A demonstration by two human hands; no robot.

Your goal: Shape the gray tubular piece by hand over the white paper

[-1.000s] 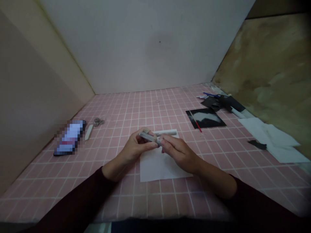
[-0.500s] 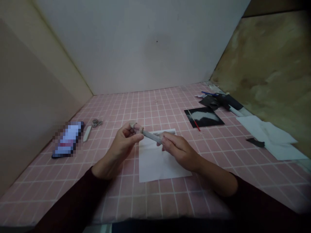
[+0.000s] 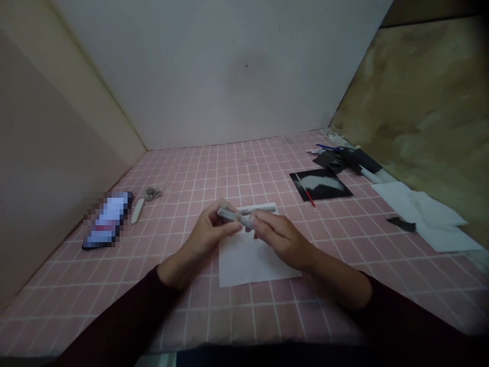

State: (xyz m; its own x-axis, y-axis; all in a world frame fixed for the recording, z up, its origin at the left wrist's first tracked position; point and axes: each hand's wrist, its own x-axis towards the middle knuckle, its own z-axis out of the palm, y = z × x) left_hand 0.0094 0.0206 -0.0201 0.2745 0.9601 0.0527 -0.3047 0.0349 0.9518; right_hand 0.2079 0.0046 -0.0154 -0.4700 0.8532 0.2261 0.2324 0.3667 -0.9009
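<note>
A thin grey stick (image 3: 228, 213) is held in the air above a white sheet of paper (image 3: 250, 260). The fingers of my left hand (image 3: 212, 227) are closed round its left part, and its left end sticks out past them. My right hand (image 3: 280, 234) pinches the right end, close to the left fingertips. Another grey strip (image 3: 263, 209) lies along the far edge of the paper, partly hidden behind my right hand.
On the left lie a phone (image 3: 109, 219), a white flat stick (image 3: 138, 210) and small grey rings (image 3: 153, 193). To the right are a black-and-white picture (image 3: 324, 184) with a red-tipped stick (image 3: 308, 198), dark cloth (image 3: 330, 160), white papers (image 3: 424, 216) and a dark scrap (image 3: 402, 224).
My left hand has slid right along the stick toward my right hand, so the stick's left end now shows beyond the fingers. My right hand has barely moved.
</note>
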